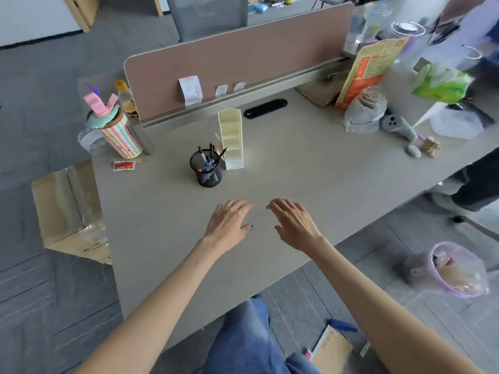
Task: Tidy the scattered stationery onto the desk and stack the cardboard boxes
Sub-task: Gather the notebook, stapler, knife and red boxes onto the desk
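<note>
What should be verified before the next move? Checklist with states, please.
1. Left hand free: ok, fingers straight, holds nothing.
2. Right hand free: ok, open over the desk, holds nothing.
3. Bare spot on the desk to set things down: ok, around the hands.
4. Stationery off the floor: not ok, a notebook and a blue pen lie on the floor by the person's leg.
5. Pen holder upright: ok, with pens in it.
6. Boxes stacked: cannot tell, only one cardboard box shows, beside the desk's left edge.
</note>
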A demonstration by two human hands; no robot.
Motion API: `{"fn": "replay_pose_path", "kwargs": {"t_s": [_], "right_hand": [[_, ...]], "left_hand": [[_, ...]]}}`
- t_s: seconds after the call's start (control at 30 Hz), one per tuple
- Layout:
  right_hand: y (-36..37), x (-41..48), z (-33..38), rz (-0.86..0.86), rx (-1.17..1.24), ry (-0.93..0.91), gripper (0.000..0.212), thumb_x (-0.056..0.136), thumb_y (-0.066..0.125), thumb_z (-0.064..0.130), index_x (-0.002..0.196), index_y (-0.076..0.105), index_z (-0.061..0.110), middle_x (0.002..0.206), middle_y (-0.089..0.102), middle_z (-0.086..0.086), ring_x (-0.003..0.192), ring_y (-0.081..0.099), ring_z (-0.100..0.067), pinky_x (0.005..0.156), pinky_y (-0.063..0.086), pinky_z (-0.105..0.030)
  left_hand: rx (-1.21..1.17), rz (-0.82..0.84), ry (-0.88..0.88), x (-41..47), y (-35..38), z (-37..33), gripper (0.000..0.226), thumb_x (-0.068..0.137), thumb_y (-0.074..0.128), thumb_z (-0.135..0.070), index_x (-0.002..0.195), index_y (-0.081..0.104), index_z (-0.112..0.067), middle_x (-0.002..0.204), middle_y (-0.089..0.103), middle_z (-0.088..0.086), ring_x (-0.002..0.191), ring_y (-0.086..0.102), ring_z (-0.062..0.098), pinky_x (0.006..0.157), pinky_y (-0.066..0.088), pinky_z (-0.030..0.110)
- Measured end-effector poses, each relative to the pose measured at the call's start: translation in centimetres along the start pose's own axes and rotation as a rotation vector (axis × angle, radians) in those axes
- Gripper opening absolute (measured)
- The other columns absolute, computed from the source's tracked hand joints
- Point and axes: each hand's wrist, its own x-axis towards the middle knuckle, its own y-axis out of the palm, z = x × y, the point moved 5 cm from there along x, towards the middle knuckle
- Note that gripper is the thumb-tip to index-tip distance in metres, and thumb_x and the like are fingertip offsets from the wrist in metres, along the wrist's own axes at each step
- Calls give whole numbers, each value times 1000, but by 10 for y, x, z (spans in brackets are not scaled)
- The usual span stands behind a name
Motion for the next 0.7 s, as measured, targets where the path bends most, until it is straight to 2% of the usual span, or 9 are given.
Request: {"fn": "replay_pose_path", "kwargs": {"t_s": [0.13, 0.27, 0.4, 0.5, 0.7], "right_hand": [[15, -88, -8, 1, -5, 147, 55, 83, 63, 13, 136, 45, 15, 140, 47, -1, 130, 45, -22, 105, 34, -32], [27, -187, -10, -33, -10, 359, 49, 84, 60, 13, 131, 46, 14, 135, 49, -3, 125, 48, -24, 100, 36, -34], [38, -282, -10, -45, 22, 587, 55, 88, 62, 26, 138, 40, 14, 139, 46, -4, 127, 46, -23, 101, 36, -34], [43, -344, -11, -75, 69, 756, 54, 89, 62, 33, 135, 41, 16, 133, 48, -3, 123, 49, -23, 97, 38, -34], [58, -442, -3, -171, 152, 1100, 41, 89, 58, 27, 126, 46, 14, 124, 52, -4, 115, 52, -24, 90, 42, -35]], "left_hand": [[16, 76, 122, -31, 24, -57, 59, 90, 57, -29, 145, 36, -23, 150, 38, -3, 136, 34, 17, 108, 29, 37], [47, 156, 296, -73, 50, -126, 57, 91, 56, -30, 145, 37, -23, 151, 37, -4, 138, 32, 15, 111, 24, 36], [58, 230, 471, -114, 76, -191, 56, 92, 54, -33, 145, 36, -24, 151, 37, -3, 138, 32, 14, 113, 22, 34], [72, 282, 604, -137, 95, -234, 55, 93, 52, -35, 144, 37, -24, 149, 39, -3, 137, 33, 14, 113, 24, 36], [147, 373, 927, -175, 126, -312, 50, 94, 51, -34, 142, 40, -23, 147, 42, -3, 135, 35, 15, 111, 27, 34]]}}
